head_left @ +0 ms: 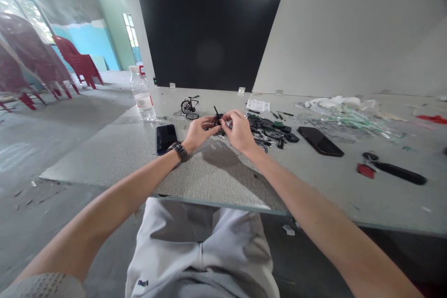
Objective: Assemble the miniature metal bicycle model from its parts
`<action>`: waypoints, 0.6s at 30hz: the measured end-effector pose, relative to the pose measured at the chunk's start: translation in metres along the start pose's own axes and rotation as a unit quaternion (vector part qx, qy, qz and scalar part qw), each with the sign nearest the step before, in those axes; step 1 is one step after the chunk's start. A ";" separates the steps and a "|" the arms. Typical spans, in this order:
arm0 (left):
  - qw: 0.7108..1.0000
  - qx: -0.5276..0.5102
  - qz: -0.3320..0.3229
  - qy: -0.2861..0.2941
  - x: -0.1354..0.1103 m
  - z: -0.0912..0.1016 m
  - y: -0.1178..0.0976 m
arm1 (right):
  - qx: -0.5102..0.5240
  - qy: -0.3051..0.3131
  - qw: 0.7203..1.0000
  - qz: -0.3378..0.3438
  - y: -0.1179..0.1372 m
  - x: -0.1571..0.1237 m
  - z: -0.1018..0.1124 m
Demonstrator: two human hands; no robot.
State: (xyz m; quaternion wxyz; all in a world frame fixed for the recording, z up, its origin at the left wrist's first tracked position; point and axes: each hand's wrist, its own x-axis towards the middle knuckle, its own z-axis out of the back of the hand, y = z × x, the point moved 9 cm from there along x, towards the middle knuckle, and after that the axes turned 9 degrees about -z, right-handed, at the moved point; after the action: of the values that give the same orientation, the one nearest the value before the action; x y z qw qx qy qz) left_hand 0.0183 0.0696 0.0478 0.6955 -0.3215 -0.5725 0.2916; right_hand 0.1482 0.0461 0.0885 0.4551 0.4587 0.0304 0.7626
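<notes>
Between my two hands, over the table's middle, is a small black model bicycle part (217, 116) with a thin rod sticking up. My left hand (199, 133), with a dark watch on its wrist, pinches it from the left. My right hand (239, 130) grips it from the right with bent fingers. The fingertips hide most of the part. Behind my left hand stands a partly built miniature bicycle (189, 106), a loose black wheel (192, 116) lying at its foot. Several small black parts and wheels (272, 132) are heaped right of my right hand.
A phone (166, 138) lies left, another phone (320, 141) right. A plastic bottle (142, 95) stands at the left edge. Clear and green plastic scraps (359, 123), a paper sheet (258, 105) and a black-handled tool (398, 172) lie rightward. A black panel (213, 28) rises behind.
</notes>
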 end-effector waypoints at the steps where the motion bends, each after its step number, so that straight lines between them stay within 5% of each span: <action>1: 1.000 -0.025 0.011 -0.004 0.000 -0.001 0.001 | 0.006 0.009 1.000 0.002 0.000 0.000 -0.001; 18: 0.985 -0.159 0.049 -0.036 -0.002 -0.004 0.005 | 0.021 0.057 0.998 0.014 -0.005 0.002 -0.013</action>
State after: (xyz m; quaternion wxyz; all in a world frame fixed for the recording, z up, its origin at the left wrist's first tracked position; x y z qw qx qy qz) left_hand 0.0219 0.0709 0.0423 0.5993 -0.4448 -0.6198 0.2426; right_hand 0.1418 0.0551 0.0803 0.4321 0.4243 0.0655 0.7931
